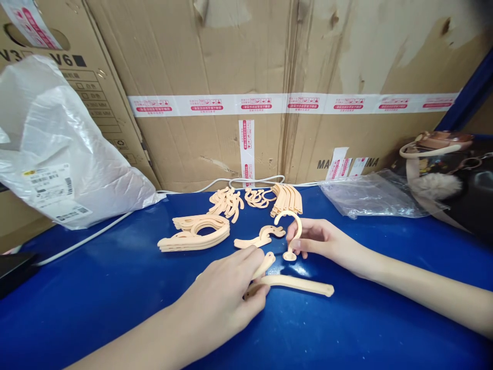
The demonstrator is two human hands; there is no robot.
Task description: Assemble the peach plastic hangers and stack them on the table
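Palm-down left hand (234, 288) grips curved cream plastic bars (298, 284), right hand (318, 239) a cream hook (299, 228), above blue bench (370, 329), far cardboard (215, 56) behind.

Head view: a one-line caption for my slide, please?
Right hand holds a beige hanger hook; left hand grips a curved hanger arm at a blue tabletop.

The left hand (235, 285) is hiding part of its gripped strip (302, 283). Right of both grips, the frame is cropping a bag (475, 187).
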